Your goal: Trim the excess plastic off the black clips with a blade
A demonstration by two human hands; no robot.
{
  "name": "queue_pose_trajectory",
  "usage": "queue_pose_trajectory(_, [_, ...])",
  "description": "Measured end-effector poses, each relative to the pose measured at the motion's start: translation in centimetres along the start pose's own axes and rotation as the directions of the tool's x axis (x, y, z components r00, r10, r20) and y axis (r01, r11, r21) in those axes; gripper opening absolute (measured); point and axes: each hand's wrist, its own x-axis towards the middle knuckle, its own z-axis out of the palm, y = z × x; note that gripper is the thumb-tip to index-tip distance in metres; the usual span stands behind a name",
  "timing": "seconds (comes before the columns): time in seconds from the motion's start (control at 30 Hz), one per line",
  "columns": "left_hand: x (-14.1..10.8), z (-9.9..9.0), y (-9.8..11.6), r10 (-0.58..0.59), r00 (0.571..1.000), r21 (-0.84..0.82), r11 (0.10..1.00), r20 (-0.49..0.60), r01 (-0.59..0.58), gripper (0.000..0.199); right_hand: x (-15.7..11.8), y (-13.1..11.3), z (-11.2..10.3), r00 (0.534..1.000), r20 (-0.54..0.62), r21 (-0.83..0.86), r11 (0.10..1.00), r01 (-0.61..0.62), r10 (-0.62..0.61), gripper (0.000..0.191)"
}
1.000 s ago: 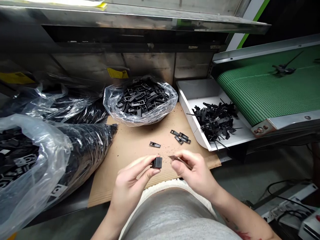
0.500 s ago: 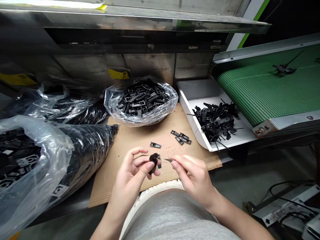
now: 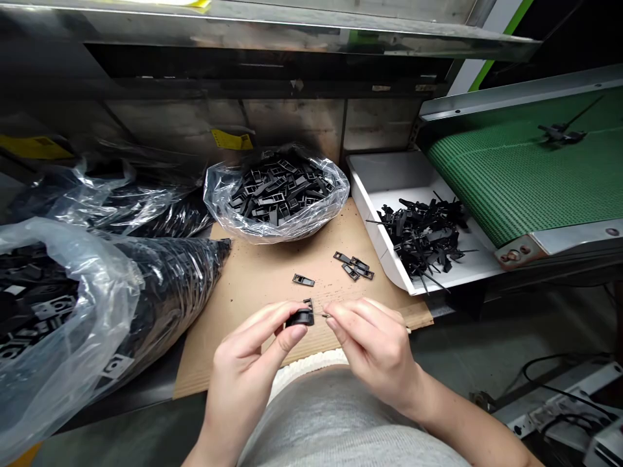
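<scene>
Between thumb and fingers, my left hand holds a small black plastic part low over the cardboard. My right hand pinches a thin pointed tool, its tip at the right side of the part; a pale end of it shows behind the hand. Just beyond my hands, a single black clip lies on the cardboard. Several more clips lie in a small group to its right. What the tip touches is too small to tell.
A clear bag of black clips stands behind the cardboard. Large plastic bags of black parts fill the left. At right, a white tray holds black assemblies beside a green conveyor belt. A metal shelf crosses above.
My left hand has turned, with its fingers now closed over the black part, which has levelled out. The tool's tip now meets the part. The view has shifted slightly.
</scene>
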Motion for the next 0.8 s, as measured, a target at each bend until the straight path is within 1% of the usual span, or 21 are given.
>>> queue_pose_trajectory(0.3, [0.2, -0.3, 0.1, 0.022, 1.000, -0.004, 1.000, 0.016, -0.021, 0.016, 0.2, 0.4, 0.0, 0.999, 0.029, -0.087, 0.996, 0.029, -0.026, 0.020])
queue_pose_trajectory(0.47, [0.0, -0.4, 0.2, 0.007, 1.000, 0.002, 1.000, -0.005, -0.007, 0.015, 0.2, 0.2, 0.0, 0.997, 0.077, -0.037, 0.999, 0.004, -0.002, 0.020])
queue_pose_trajectory(0.53, [-0.1, -0.4, 0.2, 0.004, 1.000, 0.013, 1.000, -0.017, -0.003, 0.014, 0.4, 0.1, -0.2, 0.992, 0.117, 0.000, 0.999, -0.035, 0.034, 0.021])
queue_pose_trajectory(0.6, [-0.1, -0.4, 0.1, 0.012, 1.000, 0.024, 1.000, -0.014, -0.012, 0.015, 0.7, 0.1, -0.6, 0.978, 0.186, 0.052, 0.993, -0.104, 0.093, 0.021])
queue_pose_trajectory(0.7, [-0.1, -0.5, -0.1, 0.065, 0.998, 0.036, 0.997, 0.011, -0.065, 0.020, 1.3, 0.1, -1.1, 0.933, 0.319, 0.201, 0.950, -0.237, 0.166, 0.020])
queue_pose_trajectory(0.8, [0.0, -0.6, -0.3, 0.124, 0.992, 0.060, 0.990, 0.028, -0.126, 0.023, 1.7, 0.1, -1.5, 0.885, 0.430, 0.333, 0.880, -0.339, 0.178, 0.024])
